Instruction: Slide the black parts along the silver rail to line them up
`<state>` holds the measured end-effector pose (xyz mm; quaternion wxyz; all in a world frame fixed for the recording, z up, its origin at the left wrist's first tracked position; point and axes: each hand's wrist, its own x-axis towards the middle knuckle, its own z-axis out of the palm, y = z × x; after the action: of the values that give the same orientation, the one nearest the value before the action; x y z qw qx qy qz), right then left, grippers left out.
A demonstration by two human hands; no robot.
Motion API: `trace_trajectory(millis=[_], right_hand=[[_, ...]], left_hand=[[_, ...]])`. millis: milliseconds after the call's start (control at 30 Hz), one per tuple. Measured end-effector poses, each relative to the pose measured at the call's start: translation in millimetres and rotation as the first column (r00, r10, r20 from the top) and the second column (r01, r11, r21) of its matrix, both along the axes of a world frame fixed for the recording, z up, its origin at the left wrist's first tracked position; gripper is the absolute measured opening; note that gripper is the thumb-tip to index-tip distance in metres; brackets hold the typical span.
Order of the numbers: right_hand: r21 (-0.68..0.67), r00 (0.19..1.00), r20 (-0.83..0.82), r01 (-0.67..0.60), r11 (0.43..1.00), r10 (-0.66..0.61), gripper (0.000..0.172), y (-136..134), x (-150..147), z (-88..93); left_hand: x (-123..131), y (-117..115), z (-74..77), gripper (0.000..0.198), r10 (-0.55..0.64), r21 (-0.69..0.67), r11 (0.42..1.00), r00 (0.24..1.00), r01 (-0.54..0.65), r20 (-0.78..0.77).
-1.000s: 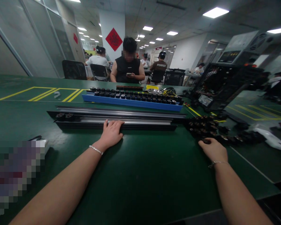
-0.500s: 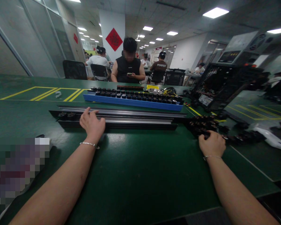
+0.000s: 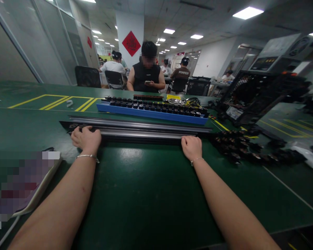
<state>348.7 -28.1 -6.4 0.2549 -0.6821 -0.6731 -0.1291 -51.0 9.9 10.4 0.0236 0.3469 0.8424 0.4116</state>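
Note:
Two long black rails with shiny grey inner faces lie side by side on the green table. My left hand (image 3: 86, 139) is closed over the left end of the near rail (image 3: 141, 134), its fingertips hidden behind the edge. At that rail's right end, my right hand (image 3: 192, 147) is closed on the edge with its fingers curled over. Just behind runs the far rail (image 3: 146, 123). A few small dark parts (image 3: 74, 125) sit by the rails' left end, partly covered by my left hand.
Behind the rails stands a blue tray (image 3: 151, 114) with rows of small black parts. A heap of black parts (image 3: 232, 146) lies to the right, near an open computer case (image 3: 246, 100). A power strip's cable (image 3: 9, 231) is at left. A person (image 3: 147, 74) sits opposite.
My right hand has left the heap of black parts and moved left to the near rail's right end. My left hand has slid left along the rail. The view has shifted slightly.

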Motion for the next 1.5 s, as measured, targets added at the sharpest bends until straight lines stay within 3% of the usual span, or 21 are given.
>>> trace_trajectory(millis=[133, 400, 567, 700, 900, 1100, 1500], right_hand=[[-0.101, 0.999, 0.03, 0.042, 0.994, -0.039, 0.042, 3, -4, 2.6], [0.009, 0.971, -0.032, 0.236, 0.972, -0.236, 0.044, 10, -22, -2.3], [-0.074, 0.98, 0.013, 0.201, 0.977, -0.201, 0.046, 8, -18, 2.3], [-0.052, 0.983, 0.013, 0.186, 0.981, -0.185, 0.045, 9, -14, 2.2], [-0.049, 0.996, -0.09, 0.02, 0.999, -0.024, 0.039, 11, -15, 2.1], [-0.072, 0.994, -0.102, -0.054, 0.996, 0.047, 0.04, 8, -15, 1.8], [-0.112, 0.997, -0.064, -0.036, 0.993, 0.029, 0.043, 9, -15, 1.4]], left_hand=[[2, 0, -1.9, 0.041, -0.033, 0.047, 0.998, 0.999, 0.032, 0.019], [6, -1, -2.8, 0.039, -0.05, 0.082, 0.995, 0.999, 0.049, 0.009], [10, -1, -1.9, 0.04, -0.02, 0.065, 0.998, 1.0, 0.02, -0.007], [12, 0, -4.1, 0.039, -0.018, 0.065, 0.998, 1.0, 0.019, -0.023], [15, 2, -8.8, 0.045, -0.002, 0.051, 0.999, 0.998, 0.005, -0.058], [15, 1, -8.5, 0.046, -0.037, 0.019, 0.999, 0.997, 0.039, -0.067], [14, 0, -11.1, 0.04, -0.044, 0.039, 0.998, 0.996, 0.048, -0.079]])
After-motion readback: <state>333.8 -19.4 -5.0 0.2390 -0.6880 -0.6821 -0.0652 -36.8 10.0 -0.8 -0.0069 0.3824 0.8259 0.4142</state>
